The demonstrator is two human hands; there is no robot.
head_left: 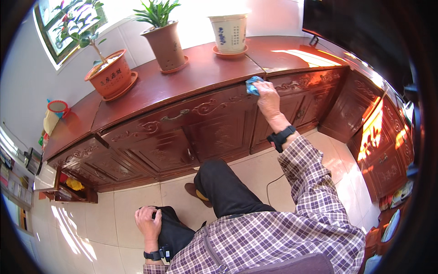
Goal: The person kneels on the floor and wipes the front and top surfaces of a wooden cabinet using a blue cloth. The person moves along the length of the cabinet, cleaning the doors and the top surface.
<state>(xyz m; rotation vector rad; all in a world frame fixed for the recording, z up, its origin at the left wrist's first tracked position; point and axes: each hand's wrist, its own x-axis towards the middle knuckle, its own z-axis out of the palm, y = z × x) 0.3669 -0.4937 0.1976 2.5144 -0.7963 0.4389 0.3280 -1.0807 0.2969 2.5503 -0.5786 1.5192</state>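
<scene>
At the far left, on the end of the long dark-red carved wooden cabinet [182, 82], sits a small red-rimmed container [56, 108] beside something pale yellow; what it holds cannot be made out. Next along the top stands a round orange clay pot [111, 75] on a saucer, holding a thin-stemmed plant with green leaves and a few red flowers. Right of it is a taller brown clay pot [165, 44] on its own saucer, with a spiky green plant in it. Further right stands a white ceramic pot [230, 33] with blue markings, also on a saucer; its contents are cut off by glare.

Below, near the floor at the left, an open lower compartment [68, 189] of the cabinet shows something yellow and red inside.

The left hand [149, 221] lies with fingers curled over the person's knee, clad in black trousers, above the pale tiled floor [109, 214]. A black band sits on that wrist.

The right hand [268, 96] is stretched up to the cabinet's front edge, fingers closed around a crumpled light-blue cloth [253, 85], pressing it against the carved trim just under the top. The plaid sleeve and a black wristband follow behind it.

At the far right, another run of matching red cabinets [383, 137] catches the sunlight.
</scene>
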